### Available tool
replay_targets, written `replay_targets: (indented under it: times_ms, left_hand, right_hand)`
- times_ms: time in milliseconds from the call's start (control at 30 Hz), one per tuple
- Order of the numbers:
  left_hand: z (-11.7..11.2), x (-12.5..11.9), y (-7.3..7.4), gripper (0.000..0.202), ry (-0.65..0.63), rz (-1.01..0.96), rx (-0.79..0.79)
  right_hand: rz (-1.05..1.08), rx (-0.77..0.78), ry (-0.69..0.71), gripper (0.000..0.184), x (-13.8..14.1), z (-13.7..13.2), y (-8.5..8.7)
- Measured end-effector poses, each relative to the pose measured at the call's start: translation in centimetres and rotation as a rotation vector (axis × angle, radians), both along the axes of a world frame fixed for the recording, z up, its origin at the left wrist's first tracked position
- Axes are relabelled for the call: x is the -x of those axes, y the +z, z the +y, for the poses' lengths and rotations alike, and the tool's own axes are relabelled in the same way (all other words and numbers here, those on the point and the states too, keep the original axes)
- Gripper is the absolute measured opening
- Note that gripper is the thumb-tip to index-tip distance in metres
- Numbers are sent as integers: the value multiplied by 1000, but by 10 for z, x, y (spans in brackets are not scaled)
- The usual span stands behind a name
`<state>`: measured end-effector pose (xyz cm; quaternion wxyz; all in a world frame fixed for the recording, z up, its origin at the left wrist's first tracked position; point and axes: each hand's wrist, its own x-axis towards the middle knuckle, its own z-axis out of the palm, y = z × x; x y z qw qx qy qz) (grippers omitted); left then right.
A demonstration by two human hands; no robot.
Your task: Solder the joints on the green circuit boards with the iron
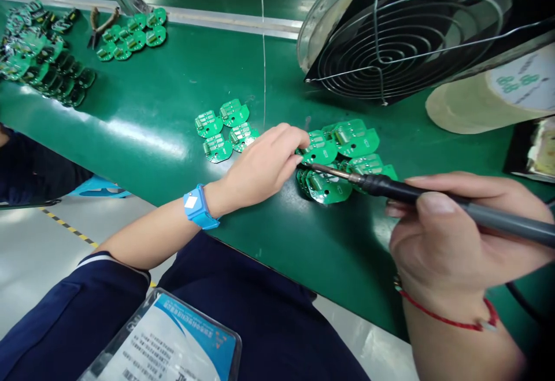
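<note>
My right hand [451, 230] is wrapped round a dark soldering iron [390, 187], its tip reaching left to a cluster of round green circuit boards [347, 144] on the green bench mat [151, 121]. My left hand [260, 167], with a blue wrist strap [197, 206], has its fingers pinched together at the left edge of that cluster, touching a board [318, 150] beside the iron's tip. What the fingertips pinch is hidden. A thin wire [263, 51] hangs down just behind the left hand.
A panel of joined green boards [225, 129] lies left of my left hand. More boards [130, 34] and pliers [99, 25] lie at the far left, beside a darker pile [43, 57]. A wire-guarded fan [403, 34] and a tape roll [494, 92] stand at the right.
</note>
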<state>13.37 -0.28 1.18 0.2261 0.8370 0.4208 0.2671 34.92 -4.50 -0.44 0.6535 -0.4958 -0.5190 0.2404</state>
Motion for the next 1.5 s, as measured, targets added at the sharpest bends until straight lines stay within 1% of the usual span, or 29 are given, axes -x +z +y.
replay_targets:
  times_ms: [167,300,433,533,600,667,767,833,900,1000,1100,1200,1267,1300,1333,1367,1500]
  left_hand:
    - [-1,-4,-2,13,-43,44,-31]
    - [0,-4,-4,12,-65,32,-80]
    - [-1,0,-5,12,-12,-39,-94]
    - [-5,2,-5,10,-6,-135,-160]
    - [-8,1,-3,6,-62,-181,-231]
    - [-12,-3,1,4,-154,-176,-283]
    - [-16,-13,9,10,-266,-142,-309]
    - [-18,-19,13,11,-303,-159,-303]
    - [-18,-26,16,12,-315,-154,-283]
    - [-18,-34,19,15,-315,-149,-302]
    - [-16,-34,23,21,-283,-102,-408]
    - [-13,-24,29,24,-210,84,-593]
    - [-13,-14,32,22,-153,182,-663]
    - [-14,-9,32,21,-128,204,-662]
    - [-16,-5,31,18,-112,202,-628]
    - [-19,-1,29,16,-107,185,-558]
    - [-33,7,20,12,-126,100,-126]
  right_hand:
    - [10,-16,8,12,0,0,-1]
    - [3,-24,-3,13,1,0,0]
    - [4,-79,-57,18,1,0,1]
    - [-40,-61,-64,18,1,-1,4]
    - [-60,-23,-15,18,1,-4,7]
    - [-62,56,56,21,2,-7,9]
    - [-93,196,140,26,4,-13,11]
    - [-146,214,165,28,5,-15,11]
    - [-173,202,195,33,5,-17,11]
    - [-108,218,262,38,5,-18,9]
    - [17,269,301,36,5,-18,7]
    - [95,284,247,35,6,-16,8]
    - [116,276,206,35,7,-14,8]
    - [121,271,193,35,7,-14,9]
    - [118,269,179,35,7,-13,9]
    - [106,270,165,35,6,-13,9]
    - [-11,250,97,35,-1,-14,10]
